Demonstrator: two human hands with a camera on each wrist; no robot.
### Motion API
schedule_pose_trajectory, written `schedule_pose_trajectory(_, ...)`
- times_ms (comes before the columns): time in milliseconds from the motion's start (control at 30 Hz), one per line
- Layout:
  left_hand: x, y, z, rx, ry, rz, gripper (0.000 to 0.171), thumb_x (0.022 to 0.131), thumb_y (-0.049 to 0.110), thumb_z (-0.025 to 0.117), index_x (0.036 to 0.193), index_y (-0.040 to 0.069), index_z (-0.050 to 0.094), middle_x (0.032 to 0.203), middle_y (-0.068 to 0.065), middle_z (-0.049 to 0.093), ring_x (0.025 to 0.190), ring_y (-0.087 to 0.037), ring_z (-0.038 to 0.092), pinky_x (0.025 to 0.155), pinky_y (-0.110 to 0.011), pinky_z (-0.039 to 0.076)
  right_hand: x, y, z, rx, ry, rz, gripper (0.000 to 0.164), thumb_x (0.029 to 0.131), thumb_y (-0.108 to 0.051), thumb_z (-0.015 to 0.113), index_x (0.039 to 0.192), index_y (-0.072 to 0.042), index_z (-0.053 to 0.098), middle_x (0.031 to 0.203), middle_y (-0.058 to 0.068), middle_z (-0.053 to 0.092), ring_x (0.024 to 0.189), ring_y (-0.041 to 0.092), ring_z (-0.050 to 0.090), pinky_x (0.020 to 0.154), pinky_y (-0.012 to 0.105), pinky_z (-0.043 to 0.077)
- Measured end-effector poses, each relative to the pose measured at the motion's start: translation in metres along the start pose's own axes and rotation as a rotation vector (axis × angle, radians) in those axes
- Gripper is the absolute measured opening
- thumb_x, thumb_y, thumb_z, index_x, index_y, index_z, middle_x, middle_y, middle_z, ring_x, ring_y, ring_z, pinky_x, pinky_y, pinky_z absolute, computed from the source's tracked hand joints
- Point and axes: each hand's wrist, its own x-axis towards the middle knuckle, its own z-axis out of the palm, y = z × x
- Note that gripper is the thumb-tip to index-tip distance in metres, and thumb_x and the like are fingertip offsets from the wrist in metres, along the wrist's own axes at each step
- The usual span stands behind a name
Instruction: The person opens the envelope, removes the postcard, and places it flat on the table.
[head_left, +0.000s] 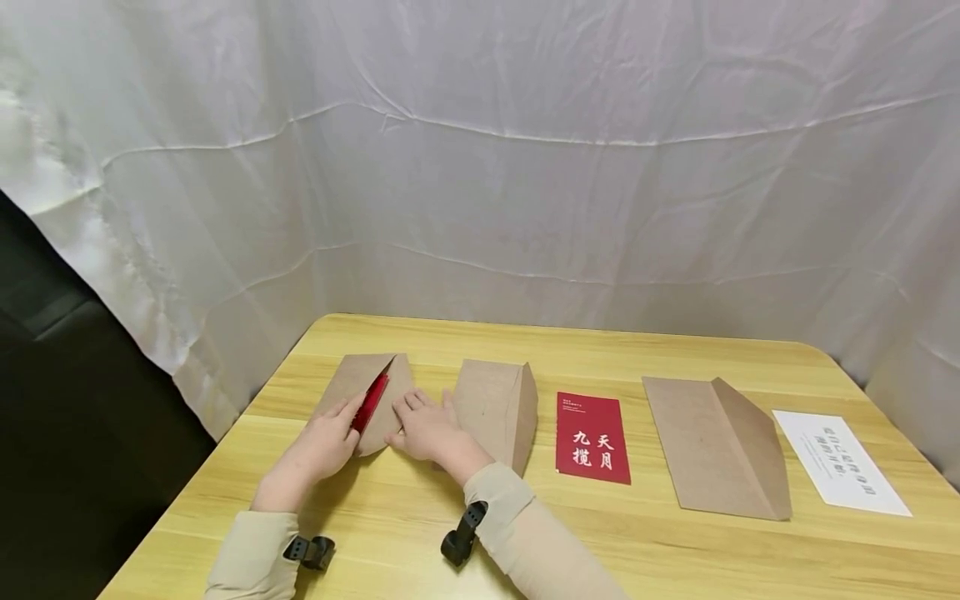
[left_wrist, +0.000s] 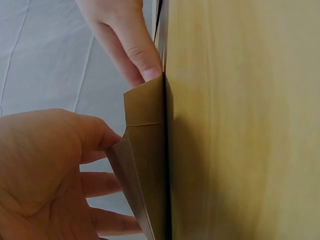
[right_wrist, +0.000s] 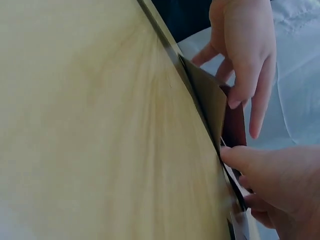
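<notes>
A brown paper envelope [head_left: 356, 377] lies at the table's left, its mouth gaping, with a shiny red card [head_left: 370, 405] showing inside. My left hand [head_left: 324, 443] grips the envelope's near left side, thumb at the lifted edge and fingers over the paper. The right wrist view shows the left thumb right beside the red card [right_wrist: 235, 122] and the raised brown panel [right_wrist: 206, 95]. With its fingers spread, my right hand [head_left: 429, 427] presses the flap [head_left: 400, 396] on the right side. The card's lower part is hidden by the left hand.
Just right of my right hand is a second brown envelope [head_left: 487, 400] with its flap slightly raised. Farther right lie a red card with white characters [head_left: 592, 437], a third brown envelope [head_left: 708, 450] and a white printed card [head_left: 840, 462]. Pale curtains [head_left: 525, 192] surround the wooden table [head_left: 600, 542].
</notes>
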Motion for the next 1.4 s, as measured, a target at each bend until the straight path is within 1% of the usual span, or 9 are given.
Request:
schedule_pose_trajectory(167,-0.001,0.001,-0.001,-0.014,-0.015,-0.018,0.052,0.095,0.008,0.046,0.145,-0.003,0.04,0.141,-0.036,0.044,0.13,-0.052,0.044,0.107,-0.061,0.038,0.005,0.004,0.001,-0.005,-0.003,-0.059,0.067,0.098,-0.057,0.044,0.155,-0.028,0.026,0.163,-0.005,0.024,0.152,0.012,0.015,0.123,0.056,0.009)
schedule_pose_trajectory(300,0.0,0.002,-0.002,-0.015,-0.02,-0.016,0.05,0.095,0.008,0.046,0.144,-0.004,0.042,0.141,-0.036,0.044,0.13,-0.052,0.044,0.108,-0.061,0.038,0.011,0.003,0.002,-0.034,0.008,-0.092,0.065,0.1,-0.055,0.039,0.156,-0.028,0.021,0.163,-0.005,0.021,0.153,0.013,0.013,0.123,0.056,0.009)
schedule_pose_trajectory(467,0.0,0.001,-0.003,-0.001,-0.021,-0.011,0.048,0.096,0.009,0.047,0.142,-0.005,0.044,0.141,-0.037,0.044,0.13,-0.053,0.044,0.107,-0.061,0.038,0.016,-0.003,0.004,-0.066,0.025,-0.119,0.062,0.102,-0.051,0.036,0.157,-0.03,0.017,0.164,-0.007,0.014,0.153,0.011,0.008,0.123,0.056,0.008)
schedule_pose_trajectory(633,0.0,0.0,-0.003,0.001,-0.016,-0.003,0.047,0.095,0.008,0.047,0.141,-0.005,0.046,0.139,-0.038,0.045,0.128,-0.053,0.046,0.106,-0.062,0.039,0.02,-0.008,0.005,-0.123,0.013,-0.137,0.055,0.104,-0.049,0.033,0.155,-0.034,0.021,0.164,-0.011,0.016,0.153,0.009,0.007,0.124,0.054,0.008)
schedule_pose_trajectory(733,0.001,0.0,-0.003,-0.003,-0.021,-0.013,0.048,0.095,0.009,0.046,0.141,-0.004,0.046,0.14,-0.038,0.044,0.128,-0.054,0.046,0.106,-0.062,0.039,0.02,-0.01,0.005,-0.145,0.0,-0.141,0.052,0.104,-0.048,0.032,0.154,-0.034,0.026,0.163,-0.012,0.019,0.153,0.01,0.008,0.124,0.054,0.009)
schedule_pose_trajectory(800,0.001,0.0,-0.002,-0.005,-0.025,-0.021,0.048,0.095,0.009,0.045,0.142,-0.003,0.046,0.141,-0.037,0.044,0.128,-0.054,0.045,0.106,-0.063,0.038,0.019,-0.01,0.004,-0.127,-0.003,-0.135,0.052,0.104,-0.047,0.032,0.154,-0.033,0.028,0.162,-0.012,0.021,0.153,0.01,0.009,0.124,0.054,0.009)
schedule_pose_trajectory(1000,0.001,-0.002,-0.001,-0.003,-0.026,-0.03,0.047,0.096,0.01,0.045,0.142,-0.002,0.046,0.141,-0.037,0.044,0.129,-0.053,0.045,0.107,-0.062,0.039,0.019,-0.009,0.003,-0.025,0.012,-0.11,0.052,0.103,-0.048,0.035,0.151,-0.03,0.035,0.161,-0.009,0.026,0.152,0.014,0.013,0.123,0.055,0.008)
schedule_pose_trajectory(1167,0.0,-0.001,-0.001,-0.018,-0.028,-0.042,0.048,0.097,0.011,0.045,0.143,-0.001,0.045,0.142,-0.036,0.043,0.13,-0.052,0.044,0.107,-0.062,0.039,0.021,-0.004,0.003,0.028,0.035,-0.08,0.052,0.102,-0.051,0.038,0.148,-0.027,0.041,0.159,-0.007,0.031,0.151,0.014,0.019,0.123,0.056,0.012)
schedule_pose_trajectory(1400,0.0,0.002,-0.004,-0.033,-0.043,-0.063,0.049,0.096,0.01,0.045,0.144,0.001,0.044,0.145,-0.035,0.041,0.133,-0.052,0.04,0.107,-0.063,0.037,0.019,0.003,0.0,0.092,0.061,-0.048,0.054,0.1,-0.051,0.043,0.144,-0.02,0.045,0.158,0.0,0.034,0.151,0.018,0.022,0.121,0.059,0.016)
